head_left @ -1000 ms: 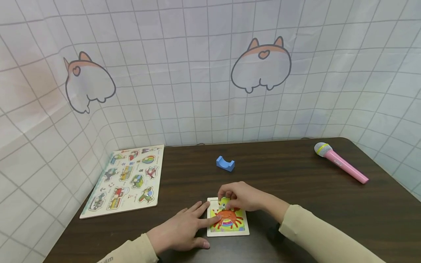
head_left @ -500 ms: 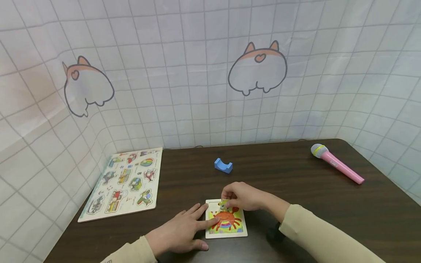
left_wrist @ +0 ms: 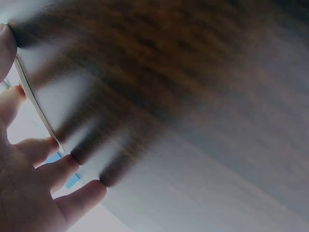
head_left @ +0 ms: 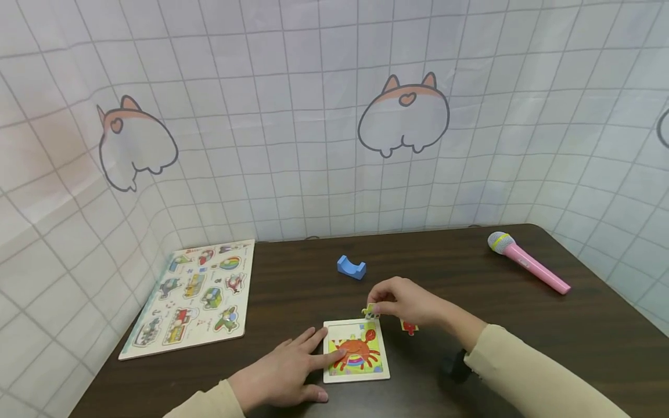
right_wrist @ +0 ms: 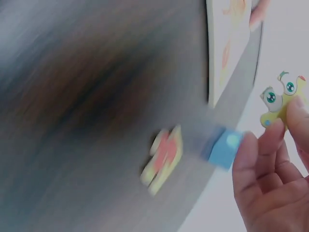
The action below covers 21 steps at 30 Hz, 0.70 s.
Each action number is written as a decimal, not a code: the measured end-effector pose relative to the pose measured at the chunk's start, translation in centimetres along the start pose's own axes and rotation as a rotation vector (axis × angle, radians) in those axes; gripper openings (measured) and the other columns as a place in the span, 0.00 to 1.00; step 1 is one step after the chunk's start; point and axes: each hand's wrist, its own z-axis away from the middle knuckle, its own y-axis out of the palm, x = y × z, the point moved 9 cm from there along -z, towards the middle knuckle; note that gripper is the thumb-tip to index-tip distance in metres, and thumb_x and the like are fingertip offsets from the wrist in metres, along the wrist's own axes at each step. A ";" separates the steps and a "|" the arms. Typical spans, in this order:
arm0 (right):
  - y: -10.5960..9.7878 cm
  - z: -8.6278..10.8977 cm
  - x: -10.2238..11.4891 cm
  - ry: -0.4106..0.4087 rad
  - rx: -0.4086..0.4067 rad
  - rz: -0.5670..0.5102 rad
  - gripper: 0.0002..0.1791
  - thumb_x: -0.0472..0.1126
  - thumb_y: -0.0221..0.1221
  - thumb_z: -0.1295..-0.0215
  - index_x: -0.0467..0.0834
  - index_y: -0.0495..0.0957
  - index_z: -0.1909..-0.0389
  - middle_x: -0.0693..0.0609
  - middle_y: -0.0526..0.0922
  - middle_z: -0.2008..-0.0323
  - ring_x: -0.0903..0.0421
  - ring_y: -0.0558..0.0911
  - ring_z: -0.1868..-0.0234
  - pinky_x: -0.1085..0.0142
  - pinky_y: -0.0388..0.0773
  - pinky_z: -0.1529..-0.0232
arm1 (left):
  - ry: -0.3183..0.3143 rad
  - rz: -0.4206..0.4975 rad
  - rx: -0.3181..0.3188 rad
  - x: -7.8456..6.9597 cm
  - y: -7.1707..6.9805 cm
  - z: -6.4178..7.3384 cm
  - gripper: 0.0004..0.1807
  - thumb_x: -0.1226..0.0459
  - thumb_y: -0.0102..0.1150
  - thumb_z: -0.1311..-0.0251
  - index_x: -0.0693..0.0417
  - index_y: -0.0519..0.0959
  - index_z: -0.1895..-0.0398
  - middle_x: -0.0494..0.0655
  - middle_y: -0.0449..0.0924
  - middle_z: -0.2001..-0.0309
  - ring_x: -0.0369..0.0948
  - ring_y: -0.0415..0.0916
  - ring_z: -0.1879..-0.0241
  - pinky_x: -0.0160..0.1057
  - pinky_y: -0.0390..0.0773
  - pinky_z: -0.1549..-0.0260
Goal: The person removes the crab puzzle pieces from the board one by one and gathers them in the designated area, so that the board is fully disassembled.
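Observation:
A small crab jigsaw puzzle in a pale wooden frame point(head_left: 357, 380) lies on the dark table, its upper left part bare. My left hand point(head_left: 284, 371) rests spread beside it, the index fingertip on the crab picture point(head_left: 356, 350). Between thumb and fingers, my right hand point(head_left: 405, 299) pinches a yellow puzzle piece point(right_wrist: 279, 99) with two printed eyes, just past the frame's upper right corner. Under the right hand, a red and yellow puzzle piece point(head_left: 409, 327) lies loose on the table.
A large picture puzzle board point(head_left: 193, 296) lies at the left. Behind the small puzzle sits a blue cradle-shaped block point(head_left: 351, 267). A pink toy microphone point(head_left: 528, 262) lies at the far right. A white gridded curtain point(head_left: 292, 145) surrounds the table's back and sides.
The right hand has lifted the eyed piece out of the puzzle and moved right with it, baring part of the frame. The loose red piece has come into view. The left hand stays put.

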 end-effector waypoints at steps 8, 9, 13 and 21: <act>-3.6 3.0 -3.8 0.080 -0.107 0.026 0.04 0.39 0.65 0.32 0.43 0.84 0.61 0.55 0.84 0.69 0.60 0.77 0.68 0.67 0.76 0.66 | -0.029 -0.002 -0.008 -1.4 -1.7 0.9 0.40 0.41 0.67 0.40 0.23 0.65 0.24 0.55 0.57 0.20 0.60 0.57 0.23 0.69 0.70 0.39; -3.9 3.4 -4.3 0.093 -0.118 0.029 0.04 0.39 0.66 0.33 0.43 0.84 0.62 0.55 0.83 0.70 0.60 0.76 0.69 0.68 0.76 0.67 | -0.029 0.000 -0.007 -1.4 -1.6 0.9 0.40 0.42 0.67 0.40 0.24 0.65 0.24 0.55 0.57 0.20 0.60 0.57 0.23 0.69 0.70 0.39; -4.9 4.8 -5.9 0.114 -0.137 0.049 0.05 0.39 0.69 0.36 0.43 0.81 0.66 0.56 0.82 0.73 0.62 0.75 0.72 0.68 0.74 0.70 | -0.031 0.005 -0.002 -1.2 -1.4 0.8 0.40 0.42 0.67 0.40 0.23 0.65 0.24 0.55 0.57 0.20 0.60 0.57 0.23 0.69 0.70 0.39; -5.3 6.4 -8.3 0.162 -0.099 0.079 0.06 0.39 0.70 0.38 0.44 0.82 0.69 0.57 0.82 0.74 0.63 0.75 0.72 0.69 0.73 0.69 | -0.027 0.001 -0.006 -1.2 -1.5 1.0 0.40 0.42 0.67 0.40 0.23 0.64 0.24 0.55 0.57 0.20 0.60 0.57 0.23 0.69 0.70 0.39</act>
